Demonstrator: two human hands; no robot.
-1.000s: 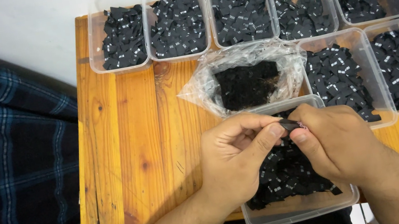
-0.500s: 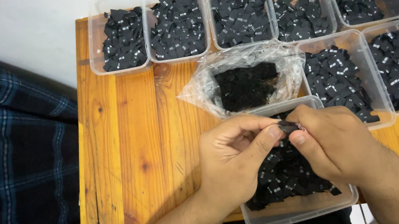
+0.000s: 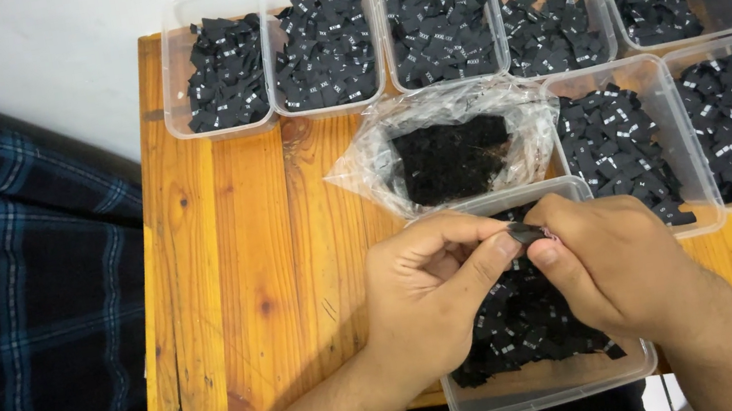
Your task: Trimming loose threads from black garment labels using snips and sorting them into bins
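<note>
Two hands meet over the nearest clear tub (image 3: pixel 555 387), and between them we pinch one small black fabric label (image 3: pixel 525 232). Our left hand (image 3: pixel 431 299) is curled nearly closed, thumb pressed up against the label's left end, fingers folded over the top. Our right hand (image 3: pixel 619 267) is likewise nearly closed, thumb and forefinger nipping the label's right end. The label lies right at the joined fingertips, its long axis running roughly left to right from one thumb to the other, slightly tilted down toward the right hand. Neither hand is clearly nearer; both touch it, each at its own end.

Directly beneath the hands, the tub holds a loose heap of the same black labels (image 3: pixel 525 327). Just beyond the fingertips, away from us, sits a crumpled clear plastic bag (image 3: pixel 447 157) with a dark mass of more labels inside; its near edge touches or overlaps the tub's far rim. Beyond the right hand and off to its right stand two more tubs (image 3: pixel 618 143) of black labels with small white marks. Farther off, across the far edge of the desk (image 3: pixel 241 286), a row of six similar tubs (image 3: pixel 324 44) lines up, all filled with labels. To the left of our left hand the wooden desk shows bare planks, and past its left edge lies a dark blue plaid cloth (image 3: pixel 14 294).
</note>
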